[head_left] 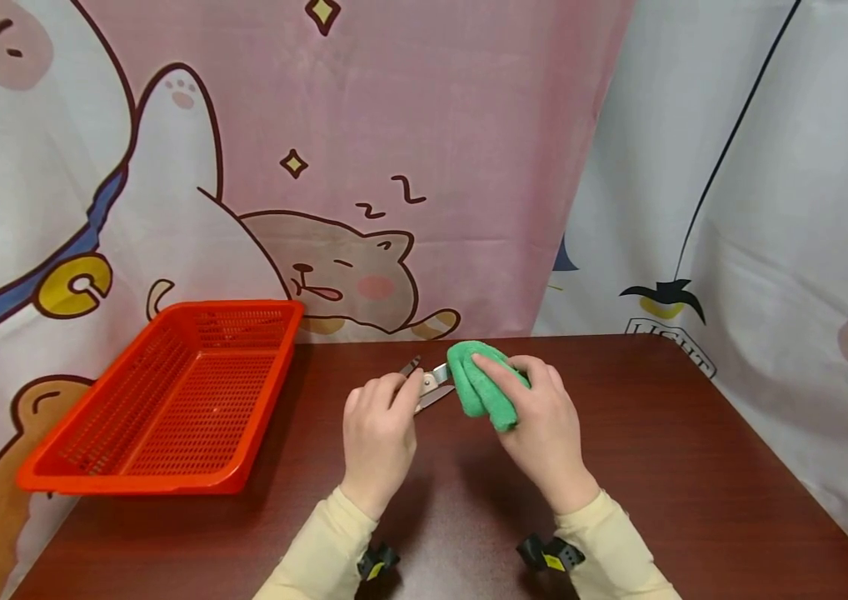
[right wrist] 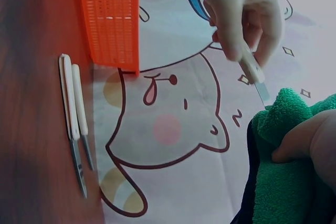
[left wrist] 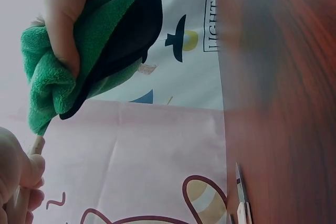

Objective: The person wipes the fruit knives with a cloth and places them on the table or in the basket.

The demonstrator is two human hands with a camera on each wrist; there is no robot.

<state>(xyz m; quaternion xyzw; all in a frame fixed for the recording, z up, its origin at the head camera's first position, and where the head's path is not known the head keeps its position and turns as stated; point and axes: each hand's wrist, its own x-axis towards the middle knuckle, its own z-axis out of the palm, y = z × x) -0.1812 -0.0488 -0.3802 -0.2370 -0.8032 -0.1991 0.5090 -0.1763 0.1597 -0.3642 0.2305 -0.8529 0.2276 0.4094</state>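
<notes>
My left hand [head_left: 381, 429] grips the cream handle of a knife [right wrist: 251, 66]; a short stretch of blade [right wrist: 261, 94] shows past the handle. In my right hand [head_left: 544, 429] is a folded green cloth [head_left: 490, 392] with a dark backing, pinched between thumb and fingers. The cloth covers the rest of the blade, so the knife's tip is hidden. Both hands are raised over the table, as the wrist views show. Below them lie two pale-handled tools on the wood: a knife [right wrist: 68, 98] and a slimmer one [right wrist: 80, 98] beside it.
An orange-red perforated basket [head_left: 127, 485] stands at the table's left, with nothing visible inside. The dark brown wooden table [head_left: 664, 450] reaches back to a cartoon-printed curtain [head_left: 469, 150]. Black devices [head_left: 550, 553] are strapped at both wrists.
</notes>
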